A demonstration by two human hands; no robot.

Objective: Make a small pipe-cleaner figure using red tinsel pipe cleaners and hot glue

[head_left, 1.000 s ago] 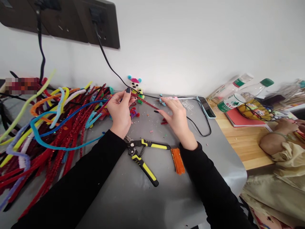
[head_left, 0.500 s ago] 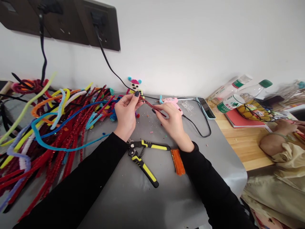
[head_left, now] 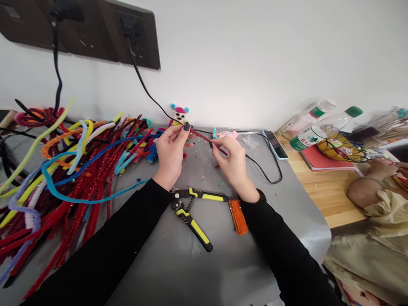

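Note:
Between my two hands stretches a dark red glittery pipe cleaner (head_left: 201,136). My left hand (head_left: 174,153) pinches one end of it between thumb and fingers. My right hand (head_left: 232,163) is closed on it farther along, fingertips together. Below them on the grey table lie yellow-and-black pliers (head_left: 195,212) with their handles spread apart. A bundle of short orange pipe cleaner pieces (head_left: 238,216) lies beside my right wrist. Behind my left hand a small pipe cleaner figure (head_left: 180,114) with blue ears stands against the wall, its lower part hidden.
A heap of long coloured pipe cleaners (head_left: 73,178) covers the left side. A pink glue gun (head_left: 228,134) with a black cord lies behind my right hand, near a phone (head_left: 274,144). At right are bottles (head_left: 309,138), a basket (head_left: 341,148) and another person's arm (head_left: 366,189).
My right hand has moved slightly right, away from my left hand, along the pipe cleaner. The left hand stays almost in place.

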